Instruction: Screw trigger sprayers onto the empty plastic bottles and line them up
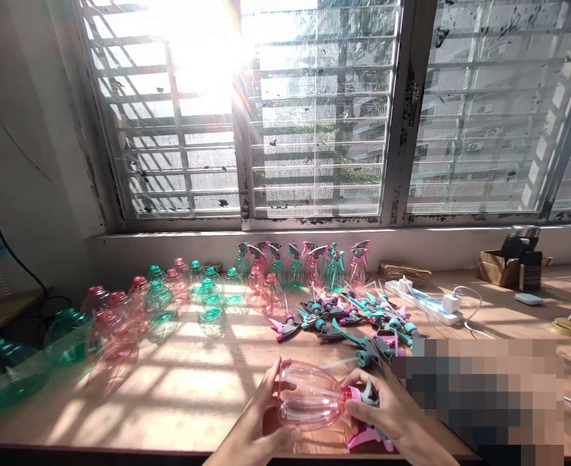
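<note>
A clear pink spray bottle lies on its side in front of me, above the table's near edge. My left hand is wrapped round its base end. At the neck, the fingers of my right hand close on the pink collar of a grey-and-pink spray head. A dip tube runs inside the bottle, and the collar meets the neck; how tightly it is screwed cannot be seen. Just beyond my hands lies a pile of loose spray heads in pink, teal and grey.
Several open bottles, pink and green, stand on the left of the wooden table. Bottles with spray heads line the windowsill wall. A white power strip and a cardboard box are at right, behind a pixelated patch.
</note>
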A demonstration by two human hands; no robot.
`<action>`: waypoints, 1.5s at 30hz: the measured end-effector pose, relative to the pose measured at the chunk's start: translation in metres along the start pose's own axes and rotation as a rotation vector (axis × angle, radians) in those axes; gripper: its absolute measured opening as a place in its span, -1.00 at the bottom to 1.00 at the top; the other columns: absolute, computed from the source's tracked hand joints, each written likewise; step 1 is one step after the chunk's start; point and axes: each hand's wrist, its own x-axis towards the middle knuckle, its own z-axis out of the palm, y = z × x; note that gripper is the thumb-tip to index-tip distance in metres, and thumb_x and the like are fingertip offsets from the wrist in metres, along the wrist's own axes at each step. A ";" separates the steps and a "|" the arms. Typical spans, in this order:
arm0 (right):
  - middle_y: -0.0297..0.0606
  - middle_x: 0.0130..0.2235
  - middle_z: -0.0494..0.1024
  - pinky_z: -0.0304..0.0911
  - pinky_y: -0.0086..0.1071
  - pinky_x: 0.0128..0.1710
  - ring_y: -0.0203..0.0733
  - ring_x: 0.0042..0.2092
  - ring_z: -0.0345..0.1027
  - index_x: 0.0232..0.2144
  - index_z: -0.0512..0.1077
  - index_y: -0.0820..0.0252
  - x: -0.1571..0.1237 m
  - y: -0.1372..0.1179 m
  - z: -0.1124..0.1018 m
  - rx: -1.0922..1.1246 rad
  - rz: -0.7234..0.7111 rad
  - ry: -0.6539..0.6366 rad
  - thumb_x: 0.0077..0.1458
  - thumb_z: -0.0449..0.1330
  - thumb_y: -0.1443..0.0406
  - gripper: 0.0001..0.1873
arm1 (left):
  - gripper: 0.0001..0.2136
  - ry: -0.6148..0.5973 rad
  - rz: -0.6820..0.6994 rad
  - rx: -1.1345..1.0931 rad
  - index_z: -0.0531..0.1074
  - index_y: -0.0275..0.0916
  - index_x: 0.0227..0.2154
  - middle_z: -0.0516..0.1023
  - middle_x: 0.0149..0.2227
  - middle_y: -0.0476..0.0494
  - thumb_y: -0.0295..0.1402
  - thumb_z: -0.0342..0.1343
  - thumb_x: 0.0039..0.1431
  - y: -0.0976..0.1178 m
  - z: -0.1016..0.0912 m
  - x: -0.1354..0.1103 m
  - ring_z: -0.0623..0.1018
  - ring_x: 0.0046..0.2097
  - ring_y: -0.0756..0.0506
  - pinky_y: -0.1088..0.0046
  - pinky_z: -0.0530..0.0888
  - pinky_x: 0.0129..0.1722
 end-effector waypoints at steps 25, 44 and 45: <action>-0.41 -0.56 0.54 0.38 -0.29 -0.44 -0.14 -0.49 0.48 -0.25 0.46 0.16 -0.001 -0.008 0.001 -0.031 -0.020 0.043 -0.12 0.46 -0.16 -0.39 | -0.21 -0.005 0.036 0.022 -0.12 0.24 0.42 0.28 0.27 -0.28 -0.17 0.24 0.29 -0.006 -0.001 0.000 0.54 0.09 -0.26 0.18 0.52 0.05; -0.34 -0.54 0.61 0.29 -0.36 -0.44 -0.20 -0.49 0.47 -0.21 0.43 0.19 0.002 0.000 -0.003 0.012 -0.021 0.000 -0.07 0.47 -0.08 -0.42 | -0.20 -0.016 0.029 -0.064 -0.10 0.23 0.42 0.45 0.07 -0.18 -0.20 0.26 0.28 -0.013 0.000 0.001 0.59 0.02 -0.22 0.19 0.50 0.05; -0.34 -0.54 0.61 0.28 -0.36 -0.44 -0.20 -0.49 0.47 -0.21 0.43 0.19 0.002 0.000 -0.002 0.018 -0.019 -0.001 -0.06 0.47 -0.07 -0.43 | -0.18 -0.018 0.026 -0.075 -0.12 0.21 0.43 0.46 0.06 -0.18 -0.20 0.27 0.28 -0.014 0.000 0.001 0.60 0.02 -0.23 0.19 0.51 0.04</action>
